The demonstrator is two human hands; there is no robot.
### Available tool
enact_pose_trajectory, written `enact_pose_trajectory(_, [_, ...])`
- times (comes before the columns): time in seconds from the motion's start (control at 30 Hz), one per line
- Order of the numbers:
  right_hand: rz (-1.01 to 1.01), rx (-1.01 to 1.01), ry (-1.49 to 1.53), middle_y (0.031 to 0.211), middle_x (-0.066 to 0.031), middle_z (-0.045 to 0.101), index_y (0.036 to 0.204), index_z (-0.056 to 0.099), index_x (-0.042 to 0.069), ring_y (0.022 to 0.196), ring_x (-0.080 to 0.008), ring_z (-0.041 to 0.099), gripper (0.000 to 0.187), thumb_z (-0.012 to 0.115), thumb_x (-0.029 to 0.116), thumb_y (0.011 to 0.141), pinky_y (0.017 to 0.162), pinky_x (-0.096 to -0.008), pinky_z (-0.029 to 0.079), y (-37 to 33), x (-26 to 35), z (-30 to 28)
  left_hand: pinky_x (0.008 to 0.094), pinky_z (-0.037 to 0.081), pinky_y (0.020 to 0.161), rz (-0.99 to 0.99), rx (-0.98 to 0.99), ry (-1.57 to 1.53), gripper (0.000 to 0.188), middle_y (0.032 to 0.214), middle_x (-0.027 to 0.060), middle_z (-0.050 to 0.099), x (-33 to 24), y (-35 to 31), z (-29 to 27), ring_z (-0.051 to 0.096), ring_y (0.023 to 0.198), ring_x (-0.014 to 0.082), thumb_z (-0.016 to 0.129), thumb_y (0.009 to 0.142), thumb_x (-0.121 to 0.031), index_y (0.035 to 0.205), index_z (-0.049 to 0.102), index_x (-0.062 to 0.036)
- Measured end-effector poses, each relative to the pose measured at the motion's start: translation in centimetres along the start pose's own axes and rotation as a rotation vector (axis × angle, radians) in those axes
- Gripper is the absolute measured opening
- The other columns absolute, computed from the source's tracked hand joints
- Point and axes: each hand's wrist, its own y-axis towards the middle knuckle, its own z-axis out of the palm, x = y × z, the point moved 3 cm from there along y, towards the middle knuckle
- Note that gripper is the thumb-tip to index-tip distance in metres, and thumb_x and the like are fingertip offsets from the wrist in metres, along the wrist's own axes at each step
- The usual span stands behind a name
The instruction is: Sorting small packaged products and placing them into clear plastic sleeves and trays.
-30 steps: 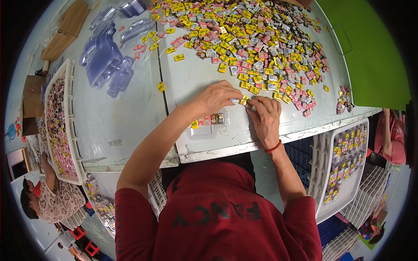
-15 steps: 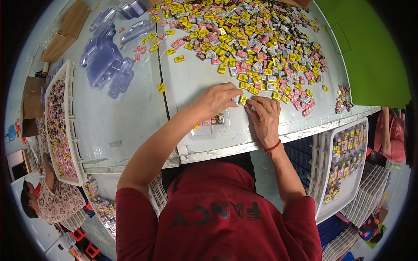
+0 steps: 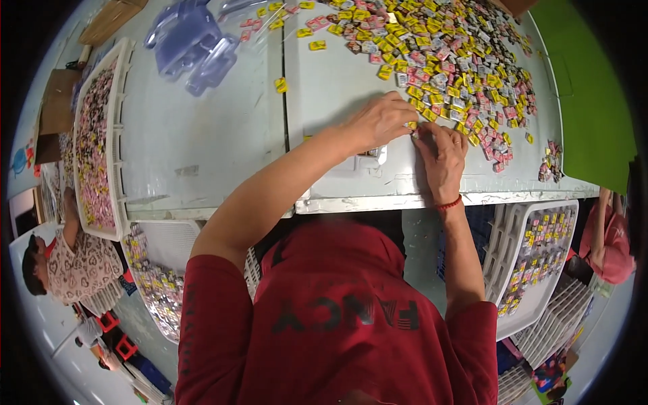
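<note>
Left hand [image 3: 379, 123]: palm down on the pale grey table [image 3: 216, 135], fingers curled together, tips meeting the near edge of the heap; one small yellow packet [image 3: 411, 125] shows at the fingertips, though whether it is pinched or merely touched cannot be told.

Right hand [image 3: 442, 156]: flat on the table just beside the left, fingers stretched forward and slightly spread, tips touching the same spot; nothing visibly gripped. Red cord bracelet [image 3: 448, 203] at the wrist.

Heap of small wrapped packets [image 3: 445, 61]: yellow, pink and dark, spread loose across the far right of the table, its near fringe reaching both hands. A few strays [image 3: 281, 85] lie apart to the left.

Small white holder [image 3: 372, 156]: on the table under the left wrist, probably holding several packets; mostly hidden.

Clear plastic trays [image 3: 192, 44]: stacked at far left of table.

White crate [image 3: 101, 135]: left edge, filled with packets.

White crate [image 3: 533, 263]: below the table at right, partly filled.

Green board [image 3: 594, 115]: far right.

Another person [image 3: 74, 260]: lower left, patterned top.
</note>
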Motion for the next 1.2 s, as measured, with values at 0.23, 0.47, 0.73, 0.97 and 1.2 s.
enact_pose_trajectory(0.23, [-0.047,0.076,0.005,0.095,-0.0009,0.067,0.1,0.065,0.01,0.095,-0.021,0.06,0.027,0.076,0.01,0.075,0.098,-0.043,0.036,-0.1,3.3,-0.6,0.0355,0.049,0.082,0.004,-0.062,-0.016,0.022,0.1,0.0077,0.067,-0.3,-2.5,-4.5,0.059,0.09,0.0266,0.071,0.078,-0.016,0.097,0.066,-0.0039])
enact_pose_trajectory(0.47, [-0.176,0.229,0.115,0.101,0.0007,0.068,0.097,0.067,0.013,0.1,-0.0193,0.06,0.028,0.077,0.012,0.07,0.104,-0.0459,0.03,-1.3,8.6,1.1,0.0332,0.05,0.081,-0.041,-0.061,0.026,0.016,0.101,0.0071,0.065,-4.6,-11.6,-7.9,0.059,0.094,0.0246,0.069,0.079,-0.013,0.092,0.066,-0.0034])
enact_pose_trajectory(0.73, [-0.197,0.252,0.095,0.104,-0.0004,0.068,0.098,0.069,0.013,0.101,-0.0203,0.06,0.029,0.077,0.012,0.07,0.105,-0.0466,0.029,-1.7,9.1,2.7,0.0327,0.051,0.083,-0.101,-0.076,0.064,0.016,0.093,0.0068,0.062,-3.9,-12.6,-6.5,0.058,0.094,0.0241,0.069,0.074,-0.007,0.089,0.064,-0.0023])
enact_pose_trajectory(0.97, [-0.226,0.154,0.117,0.1,-0.0006,0.067,0.097,0.07,0.013,0.098,-0.0213,0.059,0.03,0.077,0.011,0.068,0.102,-0.0459,0.032,-2.0,8.9,3.0,0.033,0.052,0.083,-0.047,-0.25,0.052,0.016,0.097,0.0074,0.064,-3.2,-12.7,-6.3,0.06,0.098,0.0253,0.07,0.072,-0.005,0.087,0.066,-0.0024])
enact_pose_trajectory(1.2, [-0.14,0.053,0.185,0.099,-0.0002,0.067,0.092,0.07,0.012,0.098,-0.0216,0.059,0.025,0.077,0.009,0.068,0.099,-0.0452,0.036,-2.8,8.8,3.6,0.0329,0.052,0.085,-0.069,-0.295,0.05,0.014,0.097,0.0053,0.068,-3.0,-13.0,-6.0,0.062,0.1,0.0263,0.074,0.07,-0.005,0.083,0.069,-0.0038])
